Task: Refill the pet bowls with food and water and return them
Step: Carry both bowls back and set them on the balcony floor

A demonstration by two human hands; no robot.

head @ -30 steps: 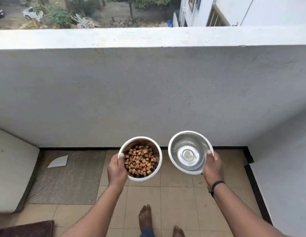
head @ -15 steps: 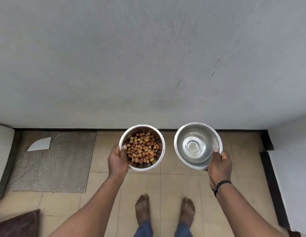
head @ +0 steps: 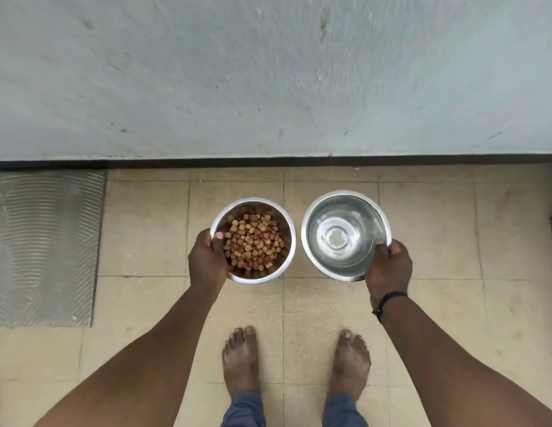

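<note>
Floor (head: 145, 229) tiles lie below both hands, so lowering level and slowly should keep the contents in. Left hand (head: 207, 263) grips the food bowl (head: 253, 272), thumb over its rim, kibble (head: 253, 241) filling its base. Right hand (head: 388, 268) likewise holds the water bowl (head: 318, 220), clear water (head: 339, 241) inside

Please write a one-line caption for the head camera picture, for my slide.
Left hand holds the kibble bowl, right hand the water bowl, above the tiled floor.
</note>
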